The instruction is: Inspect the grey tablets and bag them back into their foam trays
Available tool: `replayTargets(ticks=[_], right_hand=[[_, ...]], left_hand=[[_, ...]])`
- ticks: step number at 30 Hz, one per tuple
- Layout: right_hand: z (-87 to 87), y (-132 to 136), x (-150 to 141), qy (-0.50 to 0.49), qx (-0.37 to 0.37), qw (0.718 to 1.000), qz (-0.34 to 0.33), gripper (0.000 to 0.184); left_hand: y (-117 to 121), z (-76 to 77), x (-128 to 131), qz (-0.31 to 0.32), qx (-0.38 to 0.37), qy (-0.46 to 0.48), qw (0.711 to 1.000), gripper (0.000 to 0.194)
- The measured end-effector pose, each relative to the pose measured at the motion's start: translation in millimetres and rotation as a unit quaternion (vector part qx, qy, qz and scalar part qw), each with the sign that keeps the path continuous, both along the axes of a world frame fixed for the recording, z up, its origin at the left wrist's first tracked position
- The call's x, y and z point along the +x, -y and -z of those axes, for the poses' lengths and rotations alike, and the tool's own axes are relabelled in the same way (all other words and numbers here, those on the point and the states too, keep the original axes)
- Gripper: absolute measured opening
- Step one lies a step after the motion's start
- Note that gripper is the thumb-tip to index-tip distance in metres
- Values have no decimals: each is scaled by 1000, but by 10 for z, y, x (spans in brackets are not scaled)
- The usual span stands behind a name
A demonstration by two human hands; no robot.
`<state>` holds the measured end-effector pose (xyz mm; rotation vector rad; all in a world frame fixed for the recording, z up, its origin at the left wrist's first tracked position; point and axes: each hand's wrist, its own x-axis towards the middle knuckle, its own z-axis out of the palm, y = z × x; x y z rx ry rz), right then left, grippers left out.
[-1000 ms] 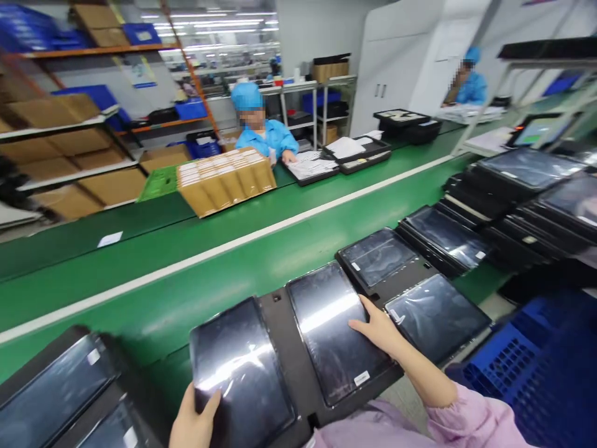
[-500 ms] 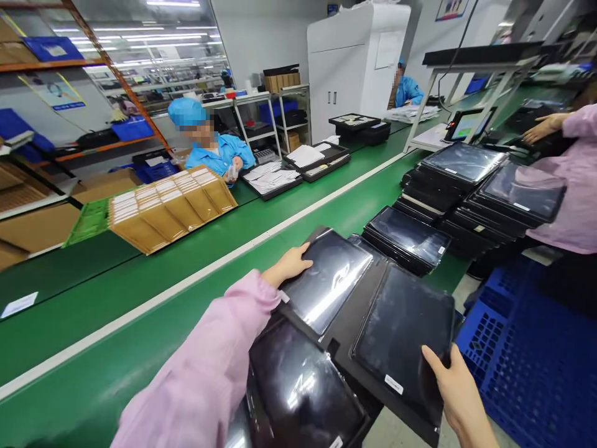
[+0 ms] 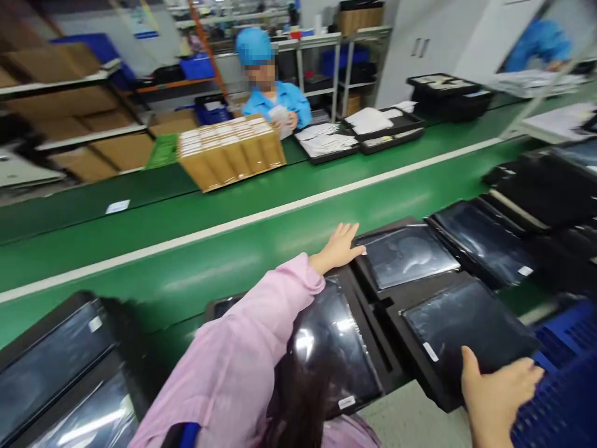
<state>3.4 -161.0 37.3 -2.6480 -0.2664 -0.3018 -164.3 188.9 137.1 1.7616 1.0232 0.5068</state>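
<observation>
A black foam tray (image 3: 389,305) lies on the green work surface and holds two dark flat screens in clear film. My left hand (image 3: 341,249) is at the tray's far left corner, fingers spread, thumb by the edge of the far screen (image 3: 410,252). At the tray's near right side, my right hand (image 3: 501,389) has its thumb and fingers apart over the edge of the near screen (image 3: 471,323). Another filmed screen (image 3: 326,348) lies just left of the tray, partly under my left sleeve.
More screens in black trays (image 3: 56,367) stand at the lower left. Stacked screens (image 3: 485,239) lie to the right, above a blue plastic crate (image 3: 564,386). Across the green belt (image 3: 261,230), a person in blue (image 3: 280,102) handles white pieces beside a cardboard divider box (image 3: 233,155).
The view has swung left. The tray with two screens now sits lower, beside the left-hand screen. My left fingers have spread, and my right hand has loosened from the tray's edge.
</observation>
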Motion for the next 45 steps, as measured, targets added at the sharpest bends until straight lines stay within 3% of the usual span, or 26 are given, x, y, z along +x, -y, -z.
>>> replayTargets(ticks=[4,7,10,13,16,20,23,26,28,30,34,36,40,45], right_hand=[[-79,-83,-219,34,-128,969,-210,63],[-61,-121,-345,38,-235,932,-275,51],[-4,-112,-311,36,-287,912,-291,53],[35,-90,-228,33,-297,908,-293,57],[42,-84,-213,38,-291,912,-288,54],[25,-60,-269,50,-258,922,-284,57],[0,-72,-281,31,-199,941,-272,61],[-67,-254,-310,-3,-112,949,-293,64],[-148,-519,-404,-33,-60,930,-360,59],[-243,-902,-579,-64,-33,890,-450,48],[-367,-1865,-1052,-63,-22,798,-600,33],[-361,-2311,-1256,-64,-29,773,-631,32],[-246,-2863,-1455,-93,-61,758,-642,24],[-212,-2982,-1525,-94,-46,771,-629,20]], left_hand=[[74,-238,-1072,-129,11,-63,990,35],[216,-332,-1693,-185,10,-87,979,35],[398,-202,-2185,-259,0,-127,957,41],[628,20,-2488,-255,-45,-140,956,50],[801,173,-2587,-238,-37,-167,956,57],[883,348,-2569,-276,17,-204,939,54],[963,504,-2514,-285,-47,-168,943,60],[1077,609,-2469,-265,-112,-129,949,68],[1144,635,-2466,-268,-122,-135,946,73],[1197,641,-2482,-272,-118,-144,944,75],[1292,656,-2526,-279,-105,-125,946,69],[1349,673,-2548,-279,-107,-119,947,67],[1461,711,-2608,-271,-132,-126,945,70],[1438,762,-2663,-275,-166,-123,939,75]])
